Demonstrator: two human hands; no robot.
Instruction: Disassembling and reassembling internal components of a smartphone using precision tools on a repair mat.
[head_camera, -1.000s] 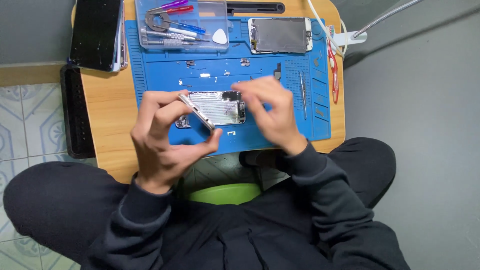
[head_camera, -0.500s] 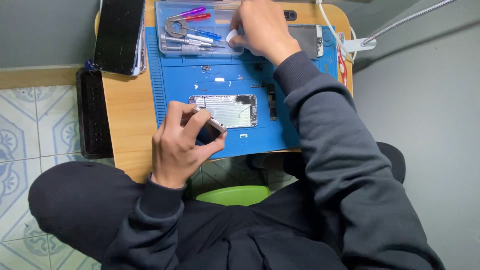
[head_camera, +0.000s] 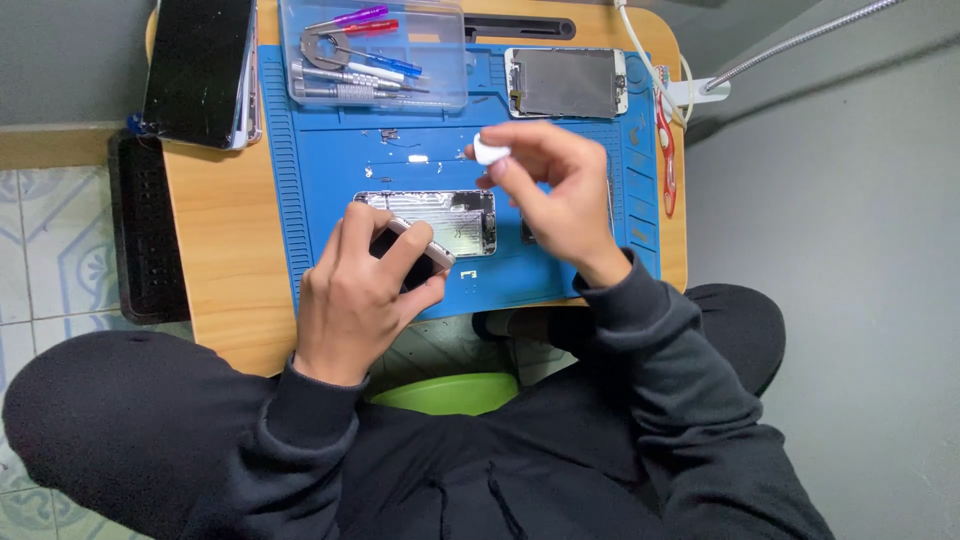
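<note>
An opened phone body (head_camera: 440, 215) with its insides showing lies on a blue work mat (head_camera: 330, 170). My left hand (head_camera: 365, 290) grips the phone's near left end, lifting its edge. Above the mat, right of the phone, my right hand (head_camera: 555, 195) pinches a small white pick (head_camera: 490, 151) between thumb and fingers. A detached screen panel (head_camera: 567, 82) rests face down at the mat's far right. Small screws and parts (head_camera: 400, 150) lie on the mat beyond the phone.
A clear tool tray (head_camera: 440, 70) with screwdrivers and tweezers sits at the far edge. A dark tablet (head_camera: 198, 65) lies at the far left of the wooden table (head_camera: 225, 220). Red-handled tool (head_camera: 667, 150) and white cable (head_camera: 650, 60) at right. A green stool (head_camera: 450, 392) shows below.
My right hand came back from the tool tray toward the phone, now holding the white pick. My left hand stayed on the phone's end.
</note>
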